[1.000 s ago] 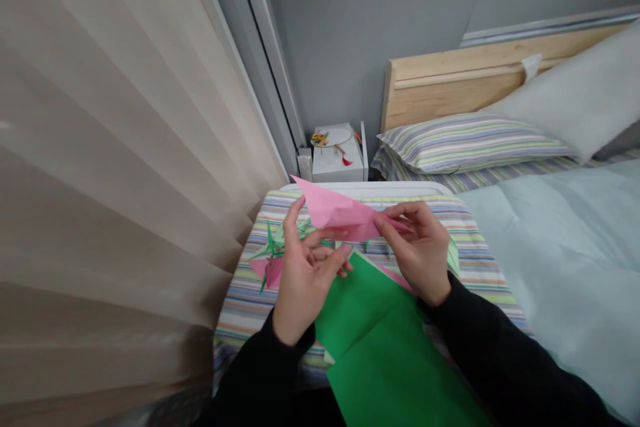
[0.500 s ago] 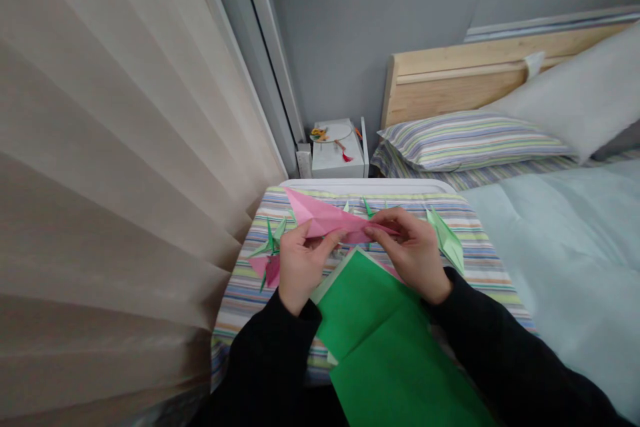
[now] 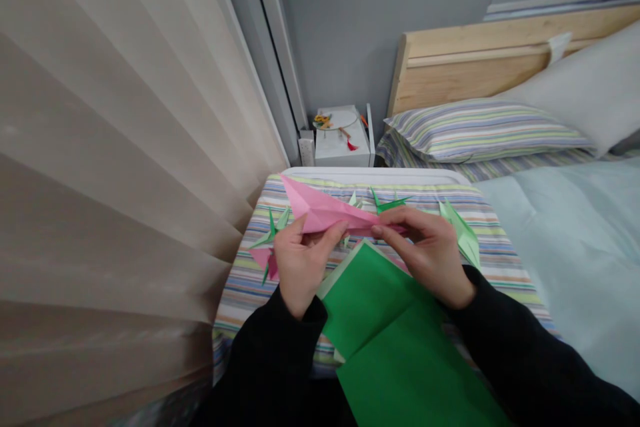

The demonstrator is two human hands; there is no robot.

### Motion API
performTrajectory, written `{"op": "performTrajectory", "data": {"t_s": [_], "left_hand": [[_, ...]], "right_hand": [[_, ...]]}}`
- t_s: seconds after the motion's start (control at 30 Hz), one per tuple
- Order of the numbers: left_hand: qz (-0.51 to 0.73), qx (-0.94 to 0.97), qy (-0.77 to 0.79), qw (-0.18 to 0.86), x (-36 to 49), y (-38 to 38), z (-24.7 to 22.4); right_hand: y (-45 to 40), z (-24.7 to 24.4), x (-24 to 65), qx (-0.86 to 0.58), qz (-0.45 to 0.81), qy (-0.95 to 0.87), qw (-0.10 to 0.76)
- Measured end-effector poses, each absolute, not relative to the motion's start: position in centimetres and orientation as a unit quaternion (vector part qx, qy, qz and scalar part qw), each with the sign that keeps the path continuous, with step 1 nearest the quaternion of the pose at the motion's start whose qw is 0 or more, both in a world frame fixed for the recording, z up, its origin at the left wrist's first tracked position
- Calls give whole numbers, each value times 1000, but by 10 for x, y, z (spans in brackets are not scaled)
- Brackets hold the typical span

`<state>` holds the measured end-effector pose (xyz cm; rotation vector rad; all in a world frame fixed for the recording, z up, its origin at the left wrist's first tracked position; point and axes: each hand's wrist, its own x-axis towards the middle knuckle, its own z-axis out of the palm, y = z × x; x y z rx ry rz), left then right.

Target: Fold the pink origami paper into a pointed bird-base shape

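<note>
A folded sheet of pink origami paper point(image 3: 325, 207) is held above the table, its wide pointed end at the left and a narrow end at the right. My left hand point(image 3: 303, 263) pinches its lower left part, thumb in front. Fingers and thumb of my right hand point(image 3: 430, 250) are closed on the narrow right end, which they partly cover. Below both hands lie large green paper sheets point(image 3: 395, 327), creased across the middle. Left of my left hand rest a green folded paper piece point(image 3: 271, 232) and a pink folded paper piece point(image 3: 265, 260).
The table wears a striped cloth point(image 3: 245, 307). Behind my hands sit a dark green folded piece point(image 3: 390, 203) and a light green one point(image 3: 461, 233). A curtain point(image 3: 125, 180) borders the left, a bed point(image 3: 565, 233) the right. A small white cabinet point(image 3: 343, 155) stands beyond.
The narrow end of the pink paper has slid further right with my right hand, which is now slightly farther from my left. The camera view has shifted a little.
</note>
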<state>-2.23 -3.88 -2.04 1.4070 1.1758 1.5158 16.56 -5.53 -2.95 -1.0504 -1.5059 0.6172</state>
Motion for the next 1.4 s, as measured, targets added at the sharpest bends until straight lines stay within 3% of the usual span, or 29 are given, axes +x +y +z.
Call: {"op": "performTrajectory", "data": {"t_s": [0.3, 1.4], "left_hand": [[562, 550, 489, 377, -22, -41, -19], [591, 527, 495, 357, -18, -42, -22]], "right_hand": [[-57, -22, 159, -453, 332, -530, 636], [-57, -19, 153, -475, 404, -469, 625]]}}
